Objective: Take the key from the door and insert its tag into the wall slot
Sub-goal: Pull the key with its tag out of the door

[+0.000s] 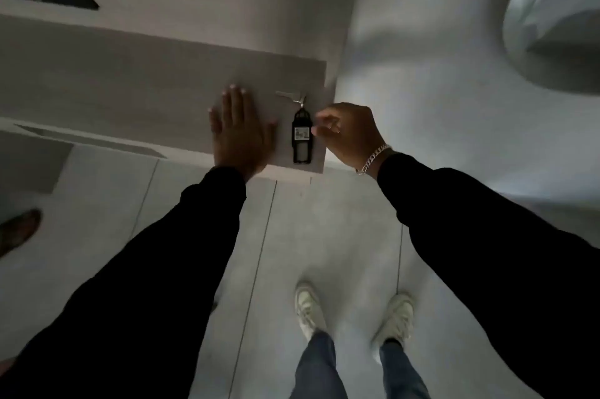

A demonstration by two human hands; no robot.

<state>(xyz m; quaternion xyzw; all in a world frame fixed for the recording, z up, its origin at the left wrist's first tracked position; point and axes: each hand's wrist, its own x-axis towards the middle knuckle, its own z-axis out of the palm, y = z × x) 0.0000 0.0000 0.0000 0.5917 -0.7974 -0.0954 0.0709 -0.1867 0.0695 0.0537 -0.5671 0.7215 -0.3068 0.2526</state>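
Note:
A grey door [130,87] stands in front of me, its free edge on the right. A silver handle [289,95] sticks out near that edge, and a black key tag [302,135] with a white label hangs below it on a ring. The key itself is hidden. My left hand [238,132] lies flat on the door, fingers spread, just left of the tag. My right hand [347,132] is at the door's edge with its fingers curled, fingertips touching the tag's right side. No wall slot is in view.
A white wall [422,74] runs to the right of the door. The floor [324,220] is pale tile, and my feet in light shoes [311,307] stand on it. Another person's brown shoe [19,229] shows at the left edge.

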